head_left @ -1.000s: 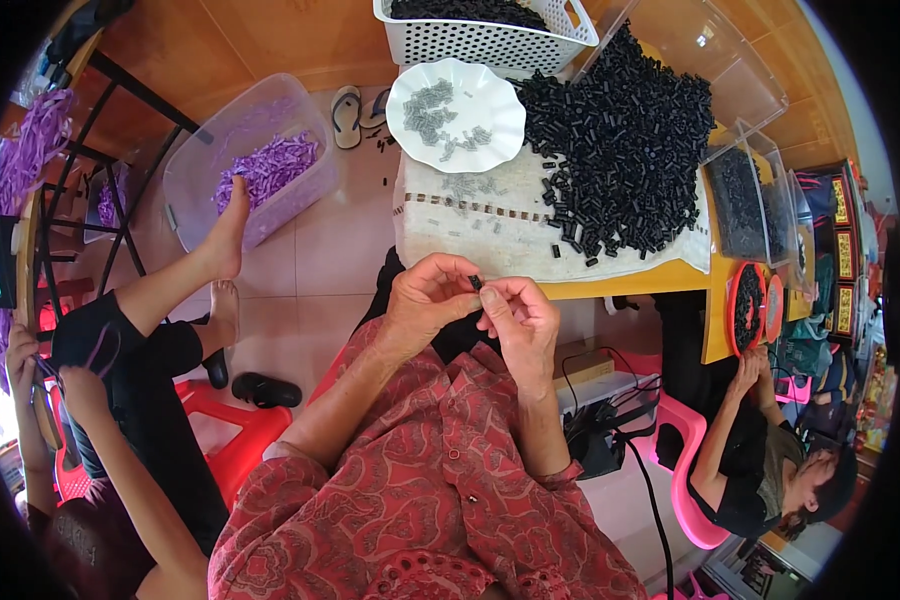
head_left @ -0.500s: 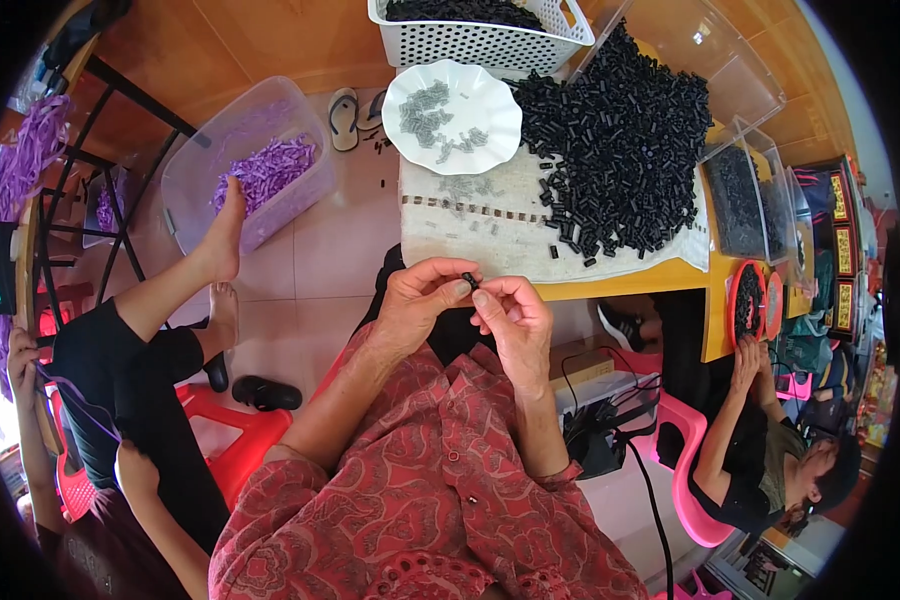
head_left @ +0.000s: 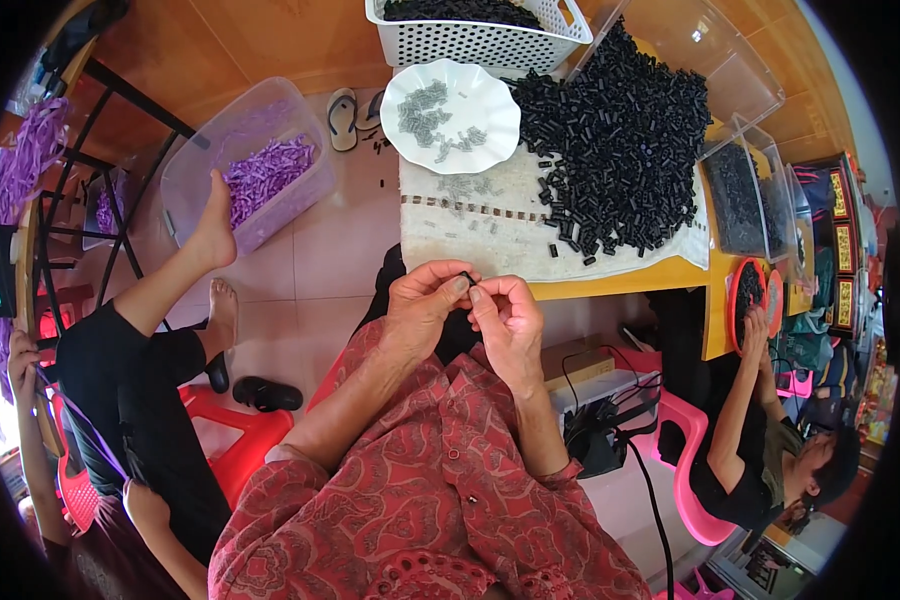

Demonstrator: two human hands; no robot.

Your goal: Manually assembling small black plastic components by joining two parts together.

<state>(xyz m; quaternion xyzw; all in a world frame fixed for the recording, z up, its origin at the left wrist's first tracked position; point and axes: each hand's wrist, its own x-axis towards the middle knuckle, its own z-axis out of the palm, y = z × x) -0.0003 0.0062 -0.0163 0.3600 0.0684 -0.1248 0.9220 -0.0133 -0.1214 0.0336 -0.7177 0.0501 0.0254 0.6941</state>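
Note:
My left hand (head_left: pixel 417 308) and my right hand (head_left: pixel 510 325) meet just off the table's near edge. Thumb and forefinger of each pinch one small black plastic piece (head_left: pixel 467 280), mostly hidden by the fingertips. Beyond them, a white scalloped plate (head_left: pixel 490 140) holds small clear pieces (head_left: pixel 425 118) in two clusters. More clear pieces lie scattered on the pale cloth (head_left: pixel 440 250) just below the plate. To the right spreads a large heap of small black plastic pieces (head_left: pixel 620 150).
A white perforated basket (head_left: pixel 480 48) of black pieces stands at the back. Clear bins (head_left: pixel 740 205) line the right side. At right, a co-worker's hands (head_left: pixel 752 335) are at a red tray (head_left: pixel 738 310). Another person sits left, near a bin of purple strips (head_left: pixel 270 175).
My right hand has shifted slightly left, still pinching the black piece with my left. The left person's foot and lower hand have moved a little; the right co-worker's hands have risen toward the tray.

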